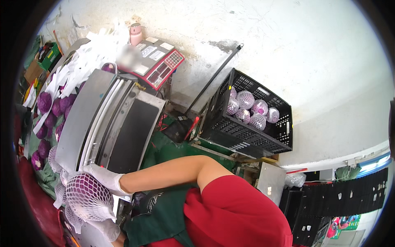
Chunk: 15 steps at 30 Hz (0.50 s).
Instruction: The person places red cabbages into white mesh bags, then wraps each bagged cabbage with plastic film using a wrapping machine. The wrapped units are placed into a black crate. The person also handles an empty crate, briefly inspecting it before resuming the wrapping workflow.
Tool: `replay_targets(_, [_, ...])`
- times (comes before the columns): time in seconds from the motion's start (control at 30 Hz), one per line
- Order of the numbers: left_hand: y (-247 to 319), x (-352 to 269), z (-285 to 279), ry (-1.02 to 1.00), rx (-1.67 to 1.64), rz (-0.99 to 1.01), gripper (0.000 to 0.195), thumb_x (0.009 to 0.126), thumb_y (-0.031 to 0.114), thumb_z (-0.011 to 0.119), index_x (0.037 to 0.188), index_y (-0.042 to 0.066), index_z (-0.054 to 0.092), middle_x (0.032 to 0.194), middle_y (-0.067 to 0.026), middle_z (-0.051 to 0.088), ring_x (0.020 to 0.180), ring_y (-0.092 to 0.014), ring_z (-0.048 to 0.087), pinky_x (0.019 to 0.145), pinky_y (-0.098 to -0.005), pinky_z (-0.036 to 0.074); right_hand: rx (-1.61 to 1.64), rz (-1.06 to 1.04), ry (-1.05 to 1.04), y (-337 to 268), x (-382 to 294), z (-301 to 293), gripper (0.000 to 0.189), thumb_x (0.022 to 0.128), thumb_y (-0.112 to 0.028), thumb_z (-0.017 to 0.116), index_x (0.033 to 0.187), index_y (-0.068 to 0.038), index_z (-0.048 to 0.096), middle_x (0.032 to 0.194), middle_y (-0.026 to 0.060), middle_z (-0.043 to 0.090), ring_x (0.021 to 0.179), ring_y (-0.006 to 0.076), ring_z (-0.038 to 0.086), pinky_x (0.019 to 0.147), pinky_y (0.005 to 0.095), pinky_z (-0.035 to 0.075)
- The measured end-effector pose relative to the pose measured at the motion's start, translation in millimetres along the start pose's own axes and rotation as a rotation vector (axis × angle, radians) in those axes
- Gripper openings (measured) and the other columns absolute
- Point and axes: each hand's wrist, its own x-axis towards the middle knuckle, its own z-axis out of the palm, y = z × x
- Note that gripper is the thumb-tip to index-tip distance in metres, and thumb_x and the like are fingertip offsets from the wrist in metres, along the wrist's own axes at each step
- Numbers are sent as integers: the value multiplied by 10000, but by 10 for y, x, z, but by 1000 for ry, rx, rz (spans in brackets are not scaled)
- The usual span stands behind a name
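Observation:
A red cabbage in a white foam net point(89, 196) is held between my two gloved hands. My right hand point(103, 179), in a white glove, lies along its upper side in the picture, beside the metal wrapping machine point(83, 111). At its lower side is my left hand point(106, 229), also gloved, with the fingers partly hidden by the cabbage and net. More foam nets point(72, 217) lie next to the cabbage. Bare red cabbages point(44, 102) are piled on green cloth beyond the machine, with white strips point(101, 46) over some of them.
A red-edged scale point(160, 69) and a pink bottle point(135, 34) stand near the wall. A black plastic crate point(247, 139) holds several netted, wrapped cabbages point(246, 99). A long-handled dustpan point(177, 129) is beside it. Black crates point(342, 197) are stacked at the right.

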Motion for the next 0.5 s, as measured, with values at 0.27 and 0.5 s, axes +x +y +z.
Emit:
replay_targets(0.27, [-40,793,789,-40,-153,-133,375,1041,250,479,1299,-5,577,1239,-152,655,1112,-267,646,951,-418,550,-277,-241,3,-1006,372,-483,300,1010,-163,435,1187,-23,632,1153,71,659,1068,148,614,964,322,482])
replay_targets(0.5, [446,2079,993,123,20,-344,384,1031,377,504,1134,52,682,984,-97,744,859,-230,726,784,-402,611,-300,-84,122,-1564,1451,-166,341,994,-392,504,1048,-92,659,959,37,704,820,169,674,761,355,560])
